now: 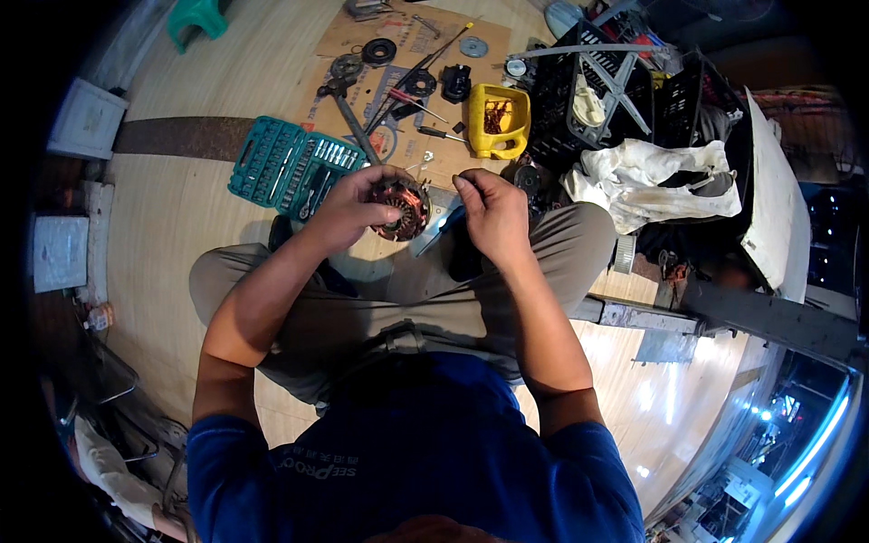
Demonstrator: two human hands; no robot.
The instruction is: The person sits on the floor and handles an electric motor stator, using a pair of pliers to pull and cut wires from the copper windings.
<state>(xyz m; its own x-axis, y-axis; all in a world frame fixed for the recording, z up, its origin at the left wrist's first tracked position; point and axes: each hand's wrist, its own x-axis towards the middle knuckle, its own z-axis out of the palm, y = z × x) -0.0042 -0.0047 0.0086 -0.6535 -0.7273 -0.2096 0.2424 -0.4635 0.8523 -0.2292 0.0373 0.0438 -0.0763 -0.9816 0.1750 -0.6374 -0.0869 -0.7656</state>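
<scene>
My left hand [348, 210] is wrapped around a round copper-wound motor stator [409, 215], its thumb lying across the face near the centre opening. My right hand [498, 215] is closed just to the right of it, thumb and forefinger pinched together; whatever may be between them is too small to make out. Below and between the hands a screwdriver [442, 228] with a dark blue handle points down to the left. Its far end is partly hidden by the right hand and the shadow.
An open green socket set case [243, 167] lies to the left. Ahead, flattened cardboard [317, 86] carries a hammer [355, 122], screwdrivers and round parts. A cut yellow jug [511, 145] holds copper wire scraps. Black crates [593, 122] and a white cloth [634, 185] stand at right.
</scene>
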